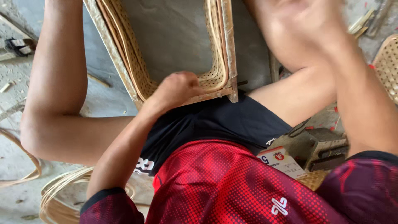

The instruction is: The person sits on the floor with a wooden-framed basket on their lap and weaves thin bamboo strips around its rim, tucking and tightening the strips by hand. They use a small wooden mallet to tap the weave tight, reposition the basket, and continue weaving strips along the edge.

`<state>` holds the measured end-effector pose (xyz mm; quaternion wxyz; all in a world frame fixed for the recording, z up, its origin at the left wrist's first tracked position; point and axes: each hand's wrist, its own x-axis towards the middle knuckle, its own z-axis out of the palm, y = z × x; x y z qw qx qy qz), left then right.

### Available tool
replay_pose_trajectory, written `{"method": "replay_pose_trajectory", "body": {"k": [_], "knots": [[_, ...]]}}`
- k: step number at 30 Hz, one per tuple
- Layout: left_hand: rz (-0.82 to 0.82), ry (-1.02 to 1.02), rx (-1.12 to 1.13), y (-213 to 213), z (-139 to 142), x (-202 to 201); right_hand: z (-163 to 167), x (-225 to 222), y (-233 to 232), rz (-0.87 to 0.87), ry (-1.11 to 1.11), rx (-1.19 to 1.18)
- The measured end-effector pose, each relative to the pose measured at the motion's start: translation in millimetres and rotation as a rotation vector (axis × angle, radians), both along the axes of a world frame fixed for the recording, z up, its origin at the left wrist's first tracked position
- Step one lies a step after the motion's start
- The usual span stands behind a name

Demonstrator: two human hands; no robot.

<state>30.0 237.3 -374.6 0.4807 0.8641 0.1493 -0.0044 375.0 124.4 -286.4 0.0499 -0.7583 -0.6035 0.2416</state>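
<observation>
A wooden frame (229,49) with a woven cane border (134,62) rests tilted between my bent legs, and grey floor shows through its middle. My left hand (176,89) is closed as a fist over the frame's near rail and the woven edge. My right hand (309,18) is raised at the upper right, above my right knee. It is blurred by motion, so I cannot tell whether anything is in it.
Loose coils of cane strips (62,191) lie on the concrete floor at the lower left. A small printed card box (280,161) and a worn wooden block (319,145) sit by my right thigh. Another woven cane panel (387,66) is at the right edge.
</observation>
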Motion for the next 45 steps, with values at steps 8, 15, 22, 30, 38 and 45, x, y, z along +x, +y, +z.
{"method": "replay_pose_trajectory", "body": {"k": [8, 15, 22, 30, 38, 45], "knots": [[0.499, -0.201, -0.832, 35, -26, 82, -39, -154, 81, 0.982, 0.223, -0.685], [0.374, -0.292, -0.942, 32, -57, 111, -59, -162, 106, 0.972, 0.184, -0.984], [0.308, -0.278, -0.880, 38, -56, 109, -65, -168, 108, 0.967, 0.203, -1.082], [0.235, -0.445, -0.926, 30, -71, 107, -64, -172, 103, 0.933, 0.226, -1.108], [0.159, -0.096, 0.008, 48, -16, 10, -47, -154, 81, 0.722, 0.359, -0.637], [0.285, 0.270, -0.082, -21, 23, -67, -33, -105, -4, -0.540, 0.400, 0.192]]}}
